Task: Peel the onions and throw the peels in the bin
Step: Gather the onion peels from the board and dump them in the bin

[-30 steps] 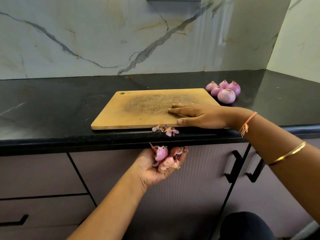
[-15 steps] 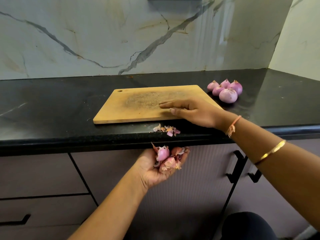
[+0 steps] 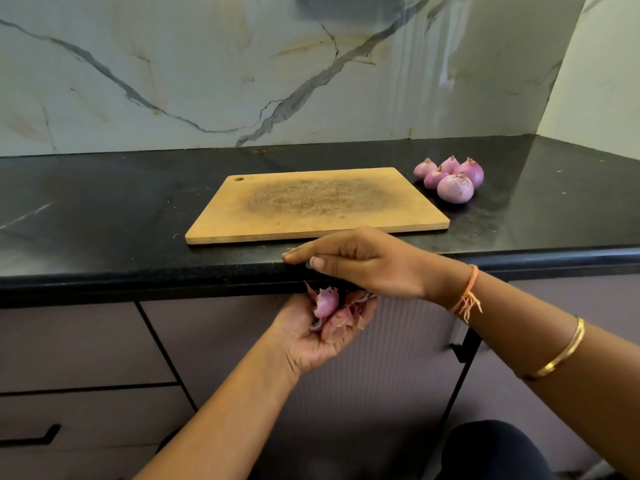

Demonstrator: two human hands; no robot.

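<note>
Several peeled pink onions (image 3: pixel 453 178) lie in a cluster on the black counter, right of a wooden cutting board (image 3: pixel 311 206). My left hand (image 3: pixel 311 337) is cupped palm-up just below the counter's front edge and holds a pile of pink onion peels (image 3: pixel 329 311). My right hand (image 3: pixel 360 263) lies flat with fingers together at the counter edge, directly above the left hand. It covers the spot where loose peel scraps lay; none show on the counter now. No bin is in view.
The black counter (image 3: pixel 104 220) runs along a marble-patterned wall and turns at the right corner. Below are mauve cabinet fronts with black handles (image 3: pixel 464 348) and drawers (image 3: pixel 69 344) on the left. A dark rounded shape (image 3: pixel 491 448) sits at bottom right.
My right hand slid from the cutting board toward me to the counter edge, passing over the loose peel scraps. The board now sits farther back. My left hand stayed cupped under the edge.
</note>
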